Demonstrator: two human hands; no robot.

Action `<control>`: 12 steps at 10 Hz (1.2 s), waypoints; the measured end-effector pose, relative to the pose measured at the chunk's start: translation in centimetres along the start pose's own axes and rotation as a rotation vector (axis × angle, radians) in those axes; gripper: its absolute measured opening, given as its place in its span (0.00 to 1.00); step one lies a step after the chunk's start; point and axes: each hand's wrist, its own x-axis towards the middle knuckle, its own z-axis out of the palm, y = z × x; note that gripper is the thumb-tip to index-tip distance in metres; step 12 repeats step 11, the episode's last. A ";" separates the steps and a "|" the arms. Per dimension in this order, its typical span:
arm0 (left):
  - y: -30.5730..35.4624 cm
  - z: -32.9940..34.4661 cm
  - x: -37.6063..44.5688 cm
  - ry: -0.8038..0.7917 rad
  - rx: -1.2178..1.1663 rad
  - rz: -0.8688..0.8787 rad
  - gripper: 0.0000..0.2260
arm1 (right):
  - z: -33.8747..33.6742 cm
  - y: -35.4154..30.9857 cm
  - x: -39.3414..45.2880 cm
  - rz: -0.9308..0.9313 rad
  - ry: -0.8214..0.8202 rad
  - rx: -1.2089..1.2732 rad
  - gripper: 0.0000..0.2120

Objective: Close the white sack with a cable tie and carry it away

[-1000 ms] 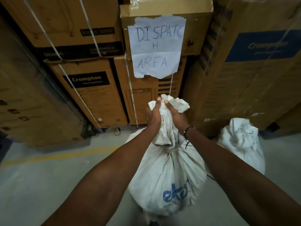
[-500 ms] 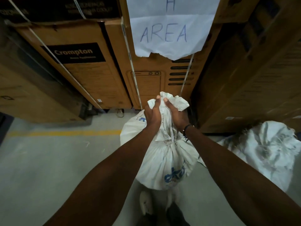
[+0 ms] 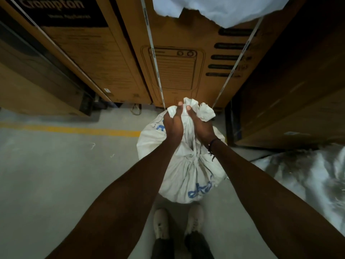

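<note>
Both hands grip the bunched neck of the white sack (image 3: pixel 186 176), which hangs low in front of the person, just above the 2 white shoes (image 3: pixel 160 224) on the grey floor (image 3: pixel 56 174). The left hand (image 3: pixel 172 126) is clenched round the gathered cloth on its left side, thumb up along the top; the right hand (image 3: pixel 200 127), with a dark band (image 3: pixel 212 143) at the wrist, is clenched round it on the right, and a crumpled flap of the sack's mouth sticks out above and beside it. Below the hands the cloth is cinched into a tight knot of folds, but whether a tie sits there cannot be told. Blue lettering shows on the sack's lower bulge. Brown cartons (image 3: pixel 177 68) bound with white straps (image 3: pixel 153 53) stand just behind it. A yellow line (image 3: pixel 74 129) crosses the floor to the left. A second white sack (image 3: pixel 308 180), blurred, lies at the right edge.
</note>
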 end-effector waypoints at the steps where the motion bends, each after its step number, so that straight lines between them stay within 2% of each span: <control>1: -0.4 -0.6 1.7 -0.029 -0.027 0.043 0.14 | 0.8 -0.3 0.5 -0.046 0.012 -0.052 0.42; 3: -4.9 -2.9 3.5 -0.044 -0.068 0.008 0.21 | 2.7 2.6 -0.3 -0.066 0.016 -0.041 0.13; 4: -6.7 -4.3 3.5 -0.015 -0.079 -0.046 0.18 | 3.7 5.2 -0.3 -0.088 0.032 -0.033 0.15; 5: -9.2 -5.7 4.2 -0.001 -0.065 -0.017 0.09 | 4.2 7.0 -0.3 -0.123 0.043 -0.094 0.16; 6: -10.7 -7.0 4.3 -0.026 0.020 0.002 0.26 | 4.3 8.4 -0.6 -0.146 0.072 -0.141 0.20; 7: -10.4 -8.4 3.2 -0.095 0.123 -0.008 0.29 | 3.9 8.3 -2.2 -0.089 0.096 -0.179 0.30; 8: -9.4 -10.5 2.3 -0.210 0.205 -0.036 0.32 | 2.7 6.9 -5.1 0.010 0.145 -0.175 0.45; 9: -6.8 -12.6 -0.2 -0.262 0.340 -0.072 0.39 | 0.6 5.8 -10.0 0.009 0.169 -0.232 0.45; 11: -1.0 -17.4 -9.1 -0.317 0.686 0.087 0.35 | -2.9 4.0 -21.4 -0.026 0.220 -0.284 0.49; 12: -1.0 -17.4 -9.1 -0.317 0.686 0.087 0.35 | -2.9 4.0 -21.4 -0.026 0.220 -0.284 0.49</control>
